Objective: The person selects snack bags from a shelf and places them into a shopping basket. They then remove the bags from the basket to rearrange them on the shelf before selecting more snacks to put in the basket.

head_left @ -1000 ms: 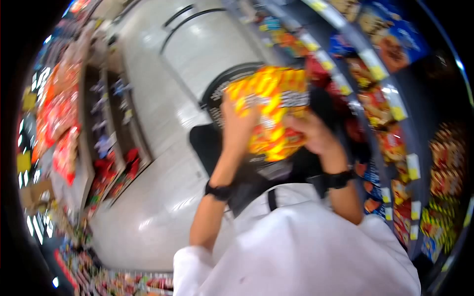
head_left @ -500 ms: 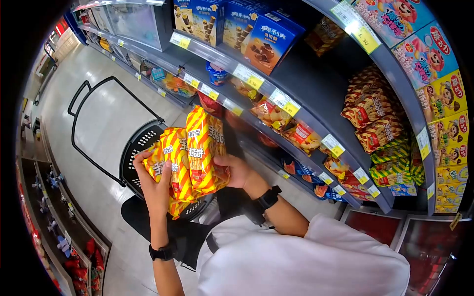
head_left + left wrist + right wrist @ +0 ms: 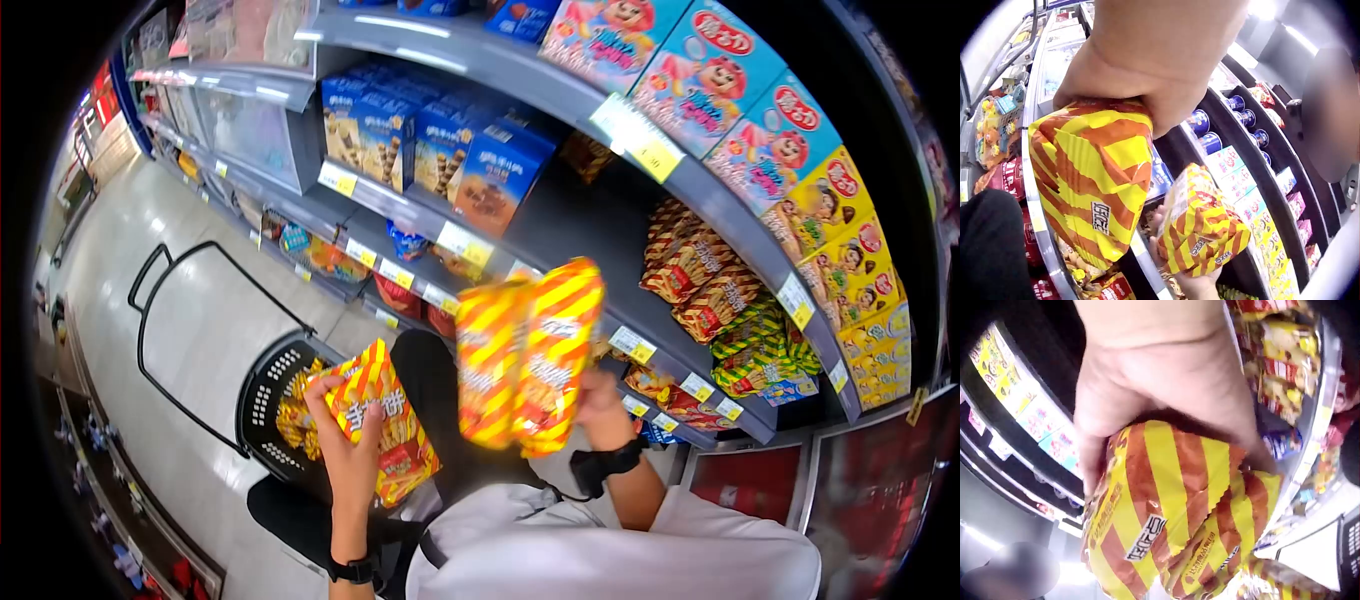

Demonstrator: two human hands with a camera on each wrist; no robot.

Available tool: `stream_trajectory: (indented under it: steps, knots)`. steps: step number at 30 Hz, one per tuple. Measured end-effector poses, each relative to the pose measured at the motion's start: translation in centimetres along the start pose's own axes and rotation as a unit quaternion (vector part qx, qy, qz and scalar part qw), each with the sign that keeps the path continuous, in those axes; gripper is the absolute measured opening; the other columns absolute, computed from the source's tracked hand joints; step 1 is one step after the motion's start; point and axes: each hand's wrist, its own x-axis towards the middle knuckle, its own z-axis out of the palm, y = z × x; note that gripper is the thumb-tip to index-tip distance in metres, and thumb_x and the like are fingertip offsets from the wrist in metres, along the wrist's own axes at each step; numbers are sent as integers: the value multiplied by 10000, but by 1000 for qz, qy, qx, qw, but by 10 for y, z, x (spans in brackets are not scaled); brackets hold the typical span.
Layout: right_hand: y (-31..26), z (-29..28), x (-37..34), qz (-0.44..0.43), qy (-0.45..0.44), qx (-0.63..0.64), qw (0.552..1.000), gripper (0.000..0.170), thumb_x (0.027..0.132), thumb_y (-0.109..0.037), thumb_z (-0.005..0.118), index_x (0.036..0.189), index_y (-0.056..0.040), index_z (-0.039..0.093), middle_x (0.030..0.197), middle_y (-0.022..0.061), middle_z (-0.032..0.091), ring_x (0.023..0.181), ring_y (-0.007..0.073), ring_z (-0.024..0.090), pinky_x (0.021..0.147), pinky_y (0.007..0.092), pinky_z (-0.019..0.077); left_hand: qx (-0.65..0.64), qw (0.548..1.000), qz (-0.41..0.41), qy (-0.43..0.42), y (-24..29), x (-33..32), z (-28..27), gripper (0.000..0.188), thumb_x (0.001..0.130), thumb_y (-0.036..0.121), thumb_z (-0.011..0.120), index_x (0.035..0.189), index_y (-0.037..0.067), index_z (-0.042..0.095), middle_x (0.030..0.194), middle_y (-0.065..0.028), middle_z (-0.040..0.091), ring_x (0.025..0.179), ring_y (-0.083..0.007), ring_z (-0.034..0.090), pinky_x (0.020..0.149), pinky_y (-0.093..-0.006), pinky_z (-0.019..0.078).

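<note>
My left hand (image 3: 348, 425) grips one yellow-and-orange striped snack bag (image 3: 402, 452), its thumb across the front, beside the black shopping basket (image 3: 258, 400). Two matching striped bags (image 3: 556, 365) stand side by side in my right hand (image 3: 600, 400), held up in front of the shelf. In the right wrist view the fingers and thumb span the ends of both bags (image 3: 1166, 481). From the left wrist, the single bag (image 3: 1094, 175) hangs below the palm, with the other pair (image 3: 1200, 228) farther off. Another shiny yellow pack (image 3: 296, 412) lies inside the basket.
Brown striped bags (image 3: 690, 265) and green striped bags (image 3: 755, 345) are piled on the shelf at right. Blue biscuit boxes (image 3: 500, 175) stand farther left, under pink and blue boxes (image 3: 720, 70). Price-tagged shelf edges (image 3: 465, 245) run close by. The basket's long handle (image 3: 140, 290) reaches over the floor.
The bags were held together between both hands; now my right hand has carried two of them rightward toward the shelf. One stays in my left hand. The head view has turned toward the shelf.
</note>
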Motion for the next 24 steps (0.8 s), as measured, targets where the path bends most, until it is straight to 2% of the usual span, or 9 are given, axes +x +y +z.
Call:
stream_trajectory:
  steps: [3,5,7,11,17,19,20,21,24]
  knots:
    - [-54,5,-8,-122,78,-122,982,672,806,-205,736,1384,-14,452,1343,150,573,1218,318,567,1061,459,440,28,999,14,-7,-6,-2,-8,414,868,9,613,1219,72,402,1244,-140,448,1187,-237,466,1041,-337,349]
    - [-79,6,-7,-192,138,-161,958,577,854,-132,717,1365,-53,460,1283,107,590,1192,263,582,976,432,516,2,1000,6,-10,-5,-8,-14,411,868,-3,606,1217,75,402,1249,-136,448,1196,-238,464,1041,-334,350]
    - [-88,23,15,-310,227,-223,896,537,866,-104,708,1344,-63,467,1245,89,602,1180,252,583,972,422,521,-36,999,-38,14,-17,-12,-19,415,863,-11,607,1213,78,403,1244,-125,448,1194,-237,463,1040,-330,351]
    - [-126,17,58,-373,287,-235,850,570,843,-97,751,1328,-29,458,1272,98,578,1151,227,595,960,389,515,5,1000,-15,18,-31,-19,-25,445,835,-42,615,1210,76,407,1251,-131,450,1208,-254,449,1054,-350,343]
    - [-200,-89,144,-491,433,-381,653,462,782,-47,789,1191,7,582,1121,98,651,949,182,660,800,323,554,39,999,-18,13,-25,-44,-53,498,840,-61,609,1257,96,387,1259,-115,451,1225,-229,437,1081,-325,314]
    - [-189,-29,145,-422,432,-302,738,623,767,2,767,1320,1,482,1268,115,567,1123,190,555,936,307,470,27,999,-27,19,-17,-52,-63,501,828,-60,621,1247,93,394,1251,-115,446,1229,-232,433,1084,-323,307]
    - [-219,-113,167,-509,416,-301,691,520,784,22,729,1263,3,529,1236,120,583,1088,186,569,890,310,487,61,997,-37,18,-10,-57,-69,503,820,-56,629,1242,90,398,1250,-114,441,1224,-232,437,1080,-323,310]
    - [-221,-102,163,-459,415,-344,706,433,834,-34,704,1233,19,545,1218,120,587,1067,195,570,864,321,488,92,995,-47,16,-5,-60,-74,506,812,-52,636,1238,87,401,1249,-114,436,1219,-232,442,1076,-323,313]
    - [-244,-135,180,-571,426,-451,538,380,914,-200,637,1200,37,557,1195,129,596,1055,234,571,873,344,471,57,996,-55,35,-21,-72,-93,509,797,-67,606,1241,79,404,1274,-124,419,1216,-241,452,1067,-331,330]
